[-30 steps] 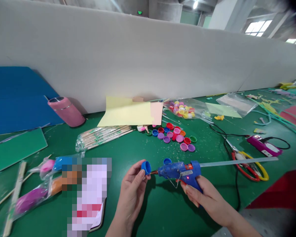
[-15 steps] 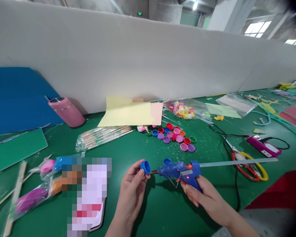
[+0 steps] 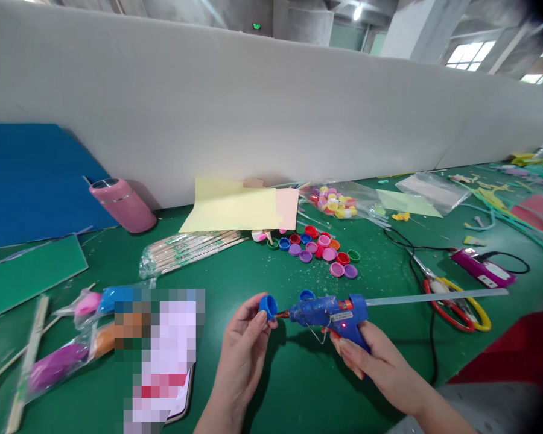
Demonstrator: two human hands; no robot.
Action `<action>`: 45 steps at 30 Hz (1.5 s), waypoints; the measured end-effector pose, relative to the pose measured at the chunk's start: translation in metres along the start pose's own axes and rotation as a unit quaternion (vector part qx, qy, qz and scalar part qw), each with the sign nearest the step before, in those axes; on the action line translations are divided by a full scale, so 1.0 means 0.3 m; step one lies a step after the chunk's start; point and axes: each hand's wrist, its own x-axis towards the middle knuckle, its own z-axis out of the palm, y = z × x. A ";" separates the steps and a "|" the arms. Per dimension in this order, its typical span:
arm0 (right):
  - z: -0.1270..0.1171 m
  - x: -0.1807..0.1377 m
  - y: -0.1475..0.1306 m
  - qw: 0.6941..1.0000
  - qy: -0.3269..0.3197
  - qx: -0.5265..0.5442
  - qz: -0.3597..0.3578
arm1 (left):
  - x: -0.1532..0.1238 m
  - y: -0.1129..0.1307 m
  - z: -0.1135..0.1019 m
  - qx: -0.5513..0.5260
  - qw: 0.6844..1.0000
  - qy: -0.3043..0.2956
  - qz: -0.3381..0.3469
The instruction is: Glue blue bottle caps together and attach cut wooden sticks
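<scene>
Pinching a blue cap (image 3: 268, 306) between thumb and fingers, the left hand (image 3: 244, 352) is holding it over the tabletop (image 3: 294, 398), with the cap's hollow mouth tilting upward. The right hand (image 3: 373, 358) is gripping a blue glue gun (image 3: 314, 310), its fingers wrapping round the handle; the nozzle is pointing at the cap's side, though whether it is touching cannot be told. A pale glue stick (image 3: 398, 299) is jutting from the gun's back, passing in view across the scissors (image 3: 474, 310), which are lying near the slanting edge at lower right. Green surface is stretching between the gun and the loose caps (image 3: 329, 254) farther back, and a white panel (image 3: 253, 114) is bordering the far edge. A second blue cap (image 3: 306, 295) is sitting just behind the gun, partly hidden.

By the far edge, a clear bag (image 3: 366, 196) is holding red, yellow, white and purple pieces. Left of the loose caps, a plastic sleeve (image 3: 151, 259) is holding thin wooden sticks, while clear packets (image 3: 57, 367) farther left are containing purple, orange, blue and pink lumps. Near the far edge at left, a pink tumbler (image 3: 127, 208) is standing beside blue boards (image 3: 36, 205)
</scene>
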 end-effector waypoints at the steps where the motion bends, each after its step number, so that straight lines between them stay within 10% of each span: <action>1: 0.001 0.000 -0.002 1.000 0.000 0.001 -0.001 | -0.001 0.000 0.000 0.001 1.000 -0.001 0.000; 45: 0.006 0.004 0.002 0.999 0.021 0.030 -0.022 | -0.005 0.006 0.017 -0.012 1.000 0.011 -0.008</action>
